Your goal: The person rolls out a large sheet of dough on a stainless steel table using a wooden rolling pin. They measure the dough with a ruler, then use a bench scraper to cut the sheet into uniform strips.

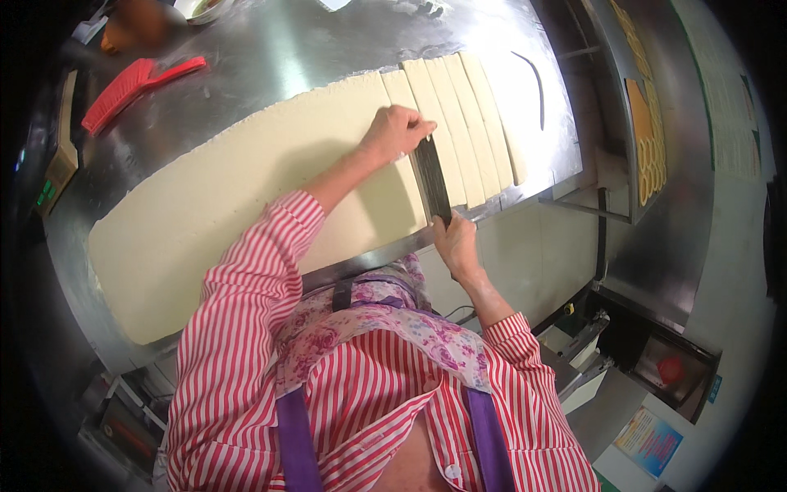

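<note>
A large flat sheet of pale dough (246,184) lies across the metal table. At its right end, several narrow dough strips (461,129) rest side by side. Between my hands a long dark metal blade (434,178) stands across the dough, near the left edge of the strips. My left hand (398,132) grips the blade's far end, with fingers curled over it. My right hand (456,243) holds the near end at the table's front edge; any handle is hidden inside it. How deep the blade's lower edge sits in the dough cannot be seen.
A red bench brush (126,92) lies at the far left of the metal table (246,74), near a scale with a green display (46,192). A bowl (201,9) stands at the back. A thin dark strip (538,89) lies right of the dough. Ring-shaped dough pieces (652,166) sit on a rack shelf.
</note>
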The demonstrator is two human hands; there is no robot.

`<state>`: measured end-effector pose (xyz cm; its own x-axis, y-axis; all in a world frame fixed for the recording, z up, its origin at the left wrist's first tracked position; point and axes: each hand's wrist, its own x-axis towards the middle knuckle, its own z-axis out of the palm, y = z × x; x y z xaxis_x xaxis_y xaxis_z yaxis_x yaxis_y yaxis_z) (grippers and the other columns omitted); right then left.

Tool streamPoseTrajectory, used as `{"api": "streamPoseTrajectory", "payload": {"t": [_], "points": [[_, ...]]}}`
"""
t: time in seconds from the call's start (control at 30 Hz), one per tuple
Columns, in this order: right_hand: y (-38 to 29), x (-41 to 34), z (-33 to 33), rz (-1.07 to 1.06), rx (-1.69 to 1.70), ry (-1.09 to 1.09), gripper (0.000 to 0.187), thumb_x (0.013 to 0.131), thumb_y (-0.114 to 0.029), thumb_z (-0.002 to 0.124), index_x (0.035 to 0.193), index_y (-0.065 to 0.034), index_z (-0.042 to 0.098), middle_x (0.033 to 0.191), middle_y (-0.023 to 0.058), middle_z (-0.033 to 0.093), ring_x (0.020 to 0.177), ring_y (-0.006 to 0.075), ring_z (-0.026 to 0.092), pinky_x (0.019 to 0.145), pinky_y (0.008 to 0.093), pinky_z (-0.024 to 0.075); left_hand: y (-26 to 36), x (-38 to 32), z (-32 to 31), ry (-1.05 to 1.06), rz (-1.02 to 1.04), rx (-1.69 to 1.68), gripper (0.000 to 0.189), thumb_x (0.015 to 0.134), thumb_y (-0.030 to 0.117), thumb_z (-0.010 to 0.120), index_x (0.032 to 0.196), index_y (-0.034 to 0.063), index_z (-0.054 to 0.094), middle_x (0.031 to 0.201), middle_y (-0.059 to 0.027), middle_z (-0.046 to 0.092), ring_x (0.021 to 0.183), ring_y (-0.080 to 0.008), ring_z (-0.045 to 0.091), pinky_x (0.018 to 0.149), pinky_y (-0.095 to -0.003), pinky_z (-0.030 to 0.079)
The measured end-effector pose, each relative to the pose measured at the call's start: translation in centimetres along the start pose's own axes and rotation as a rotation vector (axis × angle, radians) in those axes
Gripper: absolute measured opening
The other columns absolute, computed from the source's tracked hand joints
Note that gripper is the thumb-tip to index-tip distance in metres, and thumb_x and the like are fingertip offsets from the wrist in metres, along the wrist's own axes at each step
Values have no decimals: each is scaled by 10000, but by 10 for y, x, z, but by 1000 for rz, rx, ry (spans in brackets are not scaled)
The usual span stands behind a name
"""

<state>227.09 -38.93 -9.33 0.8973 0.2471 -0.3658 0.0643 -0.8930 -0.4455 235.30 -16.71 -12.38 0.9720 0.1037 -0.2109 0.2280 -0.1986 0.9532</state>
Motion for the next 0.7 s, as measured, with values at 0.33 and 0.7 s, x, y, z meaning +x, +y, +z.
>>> {"api": "streamPoseTrajectory", "payload": {"t": [0.33, 0.7], "points": [[-77, 65, 8, -44, 162, 12, 255, 845, -151, 557, 773, 94, 572, 619, 279, 551, 584, 390, 592, 562, 428, 455, 23, 46, -89, 41, 20, 130, 321, 872, 313, 621, 837, 5, 704, 628, -9, 627, 584, -74, 533, 587, -245, 433], [-82, 73, 18, -79, 157, 15, 247, 882, -151, 559, 802, 80, 588, 563, 187, 541, 489, 208, 535, 514, 363, 440, 15, 43, -98, 123, 19, 43, 348, 841, 320, 629, 713, -4, 643, 548, -32, 536, 519, -116, 459, 536, -308, 411]]}}
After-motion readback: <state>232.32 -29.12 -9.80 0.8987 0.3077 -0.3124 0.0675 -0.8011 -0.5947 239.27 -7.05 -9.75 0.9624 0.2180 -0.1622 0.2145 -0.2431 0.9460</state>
